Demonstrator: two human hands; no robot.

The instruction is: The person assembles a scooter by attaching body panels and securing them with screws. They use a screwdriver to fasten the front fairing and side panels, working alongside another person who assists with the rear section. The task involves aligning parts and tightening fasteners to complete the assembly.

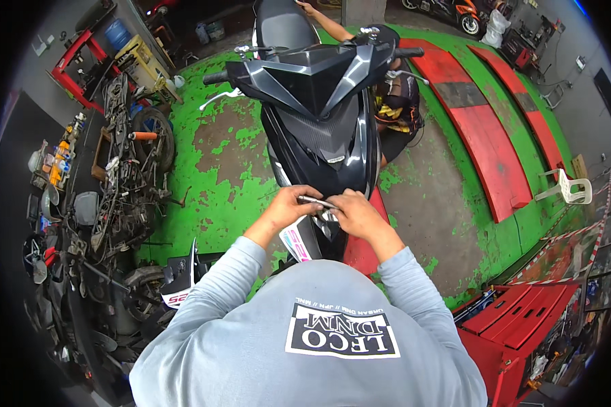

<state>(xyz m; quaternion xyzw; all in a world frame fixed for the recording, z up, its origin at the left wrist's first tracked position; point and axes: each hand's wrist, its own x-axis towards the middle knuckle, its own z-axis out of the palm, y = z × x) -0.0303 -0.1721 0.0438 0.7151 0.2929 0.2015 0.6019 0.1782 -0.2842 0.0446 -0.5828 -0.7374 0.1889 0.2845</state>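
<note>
A black motor scooter [305,139] stands upright in front of me, its front end toward me. Close to the lower front of its body, my left hand [290,207] and my right hand [361,216] meet. Between them lies a slim, silvery metal tool [317,201], its exact kind too small to make out. My left fingers are closed around one end of it, and those of my right hand pinch the other end. Just below the hands are the dark front fender [330,234] and a white panel with pink lettering [295,241].
Another person [397,102] is low beside the scooter's right side, one arm reaching toward the seat. Red ramps [478,129] lie on the worn green floor [204,156]. Motorcycle parts [119,176] crowd the left. A red tool cabinet [516,315] and a white chair [567,188] stand right.
</note>
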